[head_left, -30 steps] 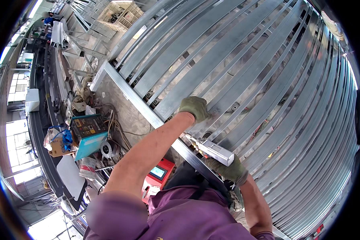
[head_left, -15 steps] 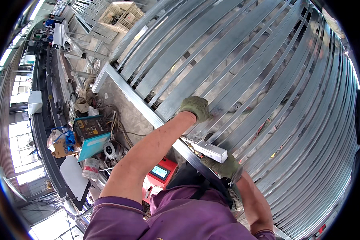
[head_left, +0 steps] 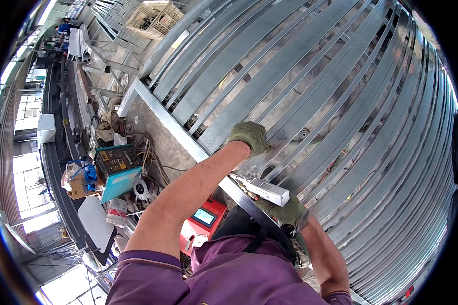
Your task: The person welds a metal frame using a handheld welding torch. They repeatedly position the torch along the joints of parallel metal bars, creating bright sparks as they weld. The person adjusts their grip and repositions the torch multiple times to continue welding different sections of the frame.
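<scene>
Two gloves: left hand (head_left: 249,137) curled at metal slat (head_left: 228,123), grip I cannot tell; right hand (head_left: 286,209) grips silver tool (head_left: 269,190).
Tool: shifted slightly left, now steady; work seems held.

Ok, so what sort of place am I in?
Most likely a metalworking shop: rows of long metal bars stretch out in front of you, a teal machine stands by tangled cables, and there's a red machine with a lit screen.
</scene>
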A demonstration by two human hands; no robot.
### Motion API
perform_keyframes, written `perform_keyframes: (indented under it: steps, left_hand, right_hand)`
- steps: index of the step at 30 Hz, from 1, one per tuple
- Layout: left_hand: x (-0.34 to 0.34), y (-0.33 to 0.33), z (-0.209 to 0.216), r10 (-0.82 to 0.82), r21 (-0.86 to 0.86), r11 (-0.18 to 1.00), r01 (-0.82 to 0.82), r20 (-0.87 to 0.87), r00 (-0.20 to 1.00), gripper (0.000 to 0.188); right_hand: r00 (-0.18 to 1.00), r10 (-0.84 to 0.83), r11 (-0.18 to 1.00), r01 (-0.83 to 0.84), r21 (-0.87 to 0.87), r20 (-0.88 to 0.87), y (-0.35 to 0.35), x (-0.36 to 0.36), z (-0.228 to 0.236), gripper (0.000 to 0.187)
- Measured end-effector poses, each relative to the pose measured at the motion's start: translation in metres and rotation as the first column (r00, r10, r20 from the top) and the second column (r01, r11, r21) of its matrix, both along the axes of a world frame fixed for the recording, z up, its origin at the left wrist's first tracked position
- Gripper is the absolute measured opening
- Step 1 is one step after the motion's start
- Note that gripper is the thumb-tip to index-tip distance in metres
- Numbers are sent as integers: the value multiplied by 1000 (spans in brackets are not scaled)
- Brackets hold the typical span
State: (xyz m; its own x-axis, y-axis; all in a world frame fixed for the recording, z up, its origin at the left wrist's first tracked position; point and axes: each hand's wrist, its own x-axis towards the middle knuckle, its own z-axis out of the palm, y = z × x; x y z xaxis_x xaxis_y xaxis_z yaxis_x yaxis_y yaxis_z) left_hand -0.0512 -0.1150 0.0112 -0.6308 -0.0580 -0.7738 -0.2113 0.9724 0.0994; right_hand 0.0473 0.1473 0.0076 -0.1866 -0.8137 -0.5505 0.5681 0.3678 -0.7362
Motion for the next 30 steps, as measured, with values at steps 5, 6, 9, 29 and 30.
perform_keyframes:
  steps: [5,6,9,29,30]
  left_hand:
    - [-1,0,3,6,0,1000,-6,3,1000,72]
    - [-1,1,3,9,-2,1000,-9,2,1000,72]
    - [-1,0,3,12,-3,1000,-12,0,1000,72]
    - [-2,1,2,8,-6,1000,-8,10,1000,73]
    - [-2,1,2,8,-8,1000,-8,10,1000,73]
  right_hand:
    - [999,-46,992,43,-121,-21,8,12,-27,47]
    - [999,-45,990,42,-135,-25,8,13,-28,47]
    - [998,-51,980,43,-195,-35,12,16,-36,47]
    - [998,-37,963,20,-269,-59,17,22,-55,46]
    - [997,-34,964,16,-266,-63,16,22,-53,46]
